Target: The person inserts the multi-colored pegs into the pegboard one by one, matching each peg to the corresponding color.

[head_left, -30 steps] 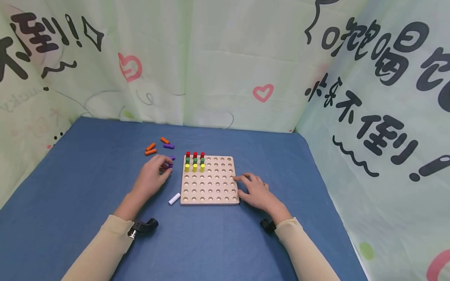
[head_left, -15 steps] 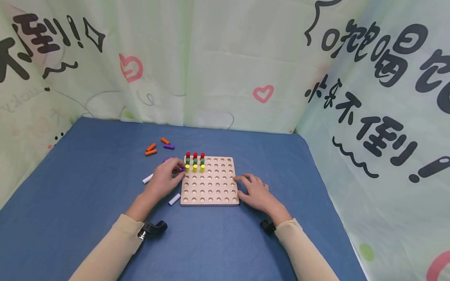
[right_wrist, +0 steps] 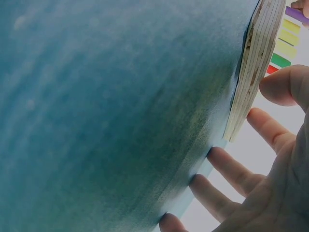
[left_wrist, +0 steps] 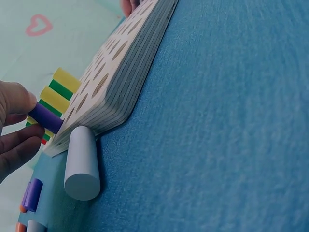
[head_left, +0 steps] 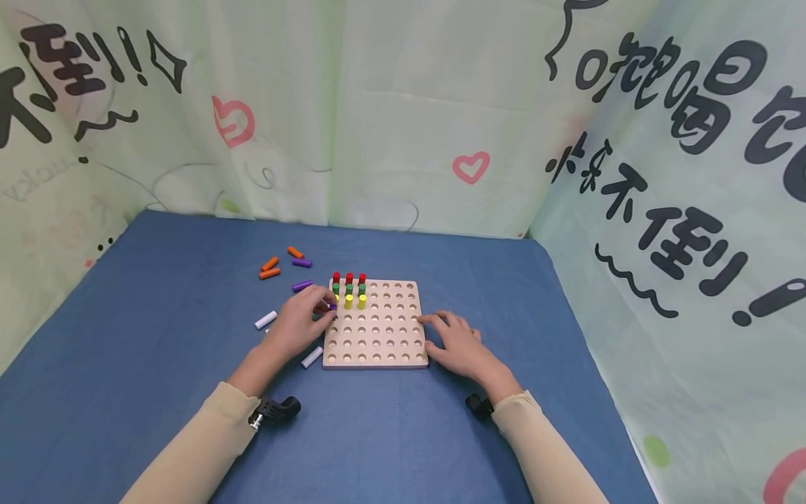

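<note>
My left hand (head_left: 294,325) is at the left edge of a pale wooden pegboard (head_left: 393,350). Between thumb and fingers it pinches a purple peg (left_wrist: 47,118), upright with its lower end at a hole in the leftmost column, just nearer than the yellow pegs (head_left: 349,302). Whether the end is inside the hole cannot be told. Behind the yellow ones stand rows of green pegs (head_left: 349,288) and red pegs (head_left: 349,278). My right hand (head_left: 462,344) touches the board's right edge with thumb and index finger, its fingers spread and fairly straight.
Left of the board, orange pegs (head_left: 270,274) and loose purple pegs (head_left: 302,263) lie on the blue cloth (head_left: 378,434). One white peg (left_wrist: 82,164) lies against the board's near left corner. Another white peg (head_left: 266,320) is farther left, beside the left hand.
My left hand has moved right, bringing a purple peg from the loose ones to the board's left column. White pegs it covered now show. The right hand stays at the board's edge.
</note>
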A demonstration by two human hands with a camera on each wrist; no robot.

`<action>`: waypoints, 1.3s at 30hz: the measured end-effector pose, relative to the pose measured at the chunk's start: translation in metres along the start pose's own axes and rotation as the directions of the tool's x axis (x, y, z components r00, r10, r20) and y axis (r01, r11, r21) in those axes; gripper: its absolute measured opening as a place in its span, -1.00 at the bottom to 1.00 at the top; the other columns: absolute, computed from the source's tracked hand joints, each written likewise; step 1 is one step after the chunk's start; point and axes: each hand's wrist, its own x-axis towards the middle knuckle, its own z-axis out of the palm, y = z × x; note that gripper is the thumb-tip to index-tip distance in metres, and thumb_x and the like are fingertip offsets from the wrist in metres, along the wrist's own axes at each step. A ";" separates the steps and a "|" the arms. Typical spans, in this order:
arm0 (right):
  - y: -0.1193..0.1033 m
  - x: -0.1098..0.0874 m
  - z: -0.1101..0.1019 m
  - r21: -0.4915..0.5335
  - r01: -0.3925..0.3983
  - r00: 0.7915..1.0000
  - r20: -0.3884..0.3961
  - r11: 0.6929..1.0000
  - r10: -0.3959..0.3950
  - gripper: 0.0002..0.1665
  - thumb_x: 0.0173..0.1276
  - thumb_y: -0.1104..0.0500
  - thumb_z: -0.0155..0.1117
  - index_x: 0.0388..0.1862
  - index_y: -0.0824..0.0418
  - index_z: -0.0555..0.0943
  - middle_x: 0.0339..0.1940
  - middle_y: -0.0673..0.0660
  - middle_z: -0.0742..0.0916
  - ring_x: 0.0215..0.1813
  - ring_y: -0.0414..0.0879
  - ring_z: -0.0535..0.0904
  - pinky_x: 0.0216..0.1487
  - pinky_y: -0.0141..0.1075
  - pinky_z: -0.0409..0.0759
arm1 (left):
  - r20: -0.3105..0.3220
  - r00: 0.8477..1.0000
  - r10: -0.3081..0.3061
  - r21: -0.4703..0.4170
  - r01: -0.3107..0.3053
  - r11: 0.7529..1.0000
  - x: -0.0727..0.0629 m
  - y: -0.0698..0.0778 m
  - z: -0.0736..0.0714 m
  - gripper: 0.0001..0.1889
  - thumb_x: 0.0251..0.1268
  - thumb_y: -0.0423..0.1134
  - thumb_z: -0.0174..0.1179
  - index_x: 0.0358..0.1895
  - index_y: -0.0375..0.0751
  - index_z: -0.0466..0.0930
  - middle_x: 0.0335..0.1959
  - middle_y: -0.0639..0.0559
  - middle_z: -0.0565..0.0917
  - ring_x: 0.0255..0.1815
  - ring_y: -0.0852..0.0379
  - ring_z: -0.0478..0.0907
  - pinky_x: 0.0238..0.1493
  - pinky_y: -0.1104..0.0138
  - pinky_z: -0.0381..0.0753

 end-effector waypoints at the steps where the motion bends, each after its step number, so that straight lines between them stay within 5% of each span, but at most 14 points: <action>1: 0.000 0.000 0.000 0.001 0.001 1.000 0.000 1.000 -0.001 -0.41 0.56 -0.04 0.09 0.54 -0.17 0.37 0.56 0.22 0.37 0.56 0.33 0.23 0.30 0.40 0.26 | -0.001 1.000 0.001 -0.001 -0.001 1.000 0.000 0.000 0.000 -0.83 0.35 -0.36 0.36 -0.07 -0.17 0.61 -0.14 -0.04 0.64 -0.11 0.01 0.70 -0.06 0.11 0.73; 27: 0.000 0.000 -0.001 0.003 0.003 1.000 0.006 1.000 -0.003 -0.41 0.57 -0.04 0.08 0.54 -0.18 0.37 0.56 0.22 0.37 0.56 0.33 0.23 0.30 0.41 0.26 | 0.004 1.000 -0.029 0.038 0.029 0.999 0.004 -0.005 -0.008 -0.80 0.34 -0.35 0.37 -0.02 -0.20 0.65 -0.06 -0.11 0.65 -0.08 -0.04 0.68 -0.01 0.06 0.71; 39: 0.000 0.000 0.000 0.005 0.000 1.000 0.008 1.000 0.000 -0.41 0.57 -0.05 0.08 0.54 -0.18 0.37 0.57 0.22 0.36 0.56 0.33 0.23 0.31 0.40 0.26 | -0.028 0.997 -0.067 0.191 0.071 0.979 0.018 -0.026 -0.019 -0.80 0.31 -0.38 0.35 -0.04 -0.27 0.66 -0.03 -0.20 0.66 0.01 -0.18 0.56 0.08 -0.03 0.59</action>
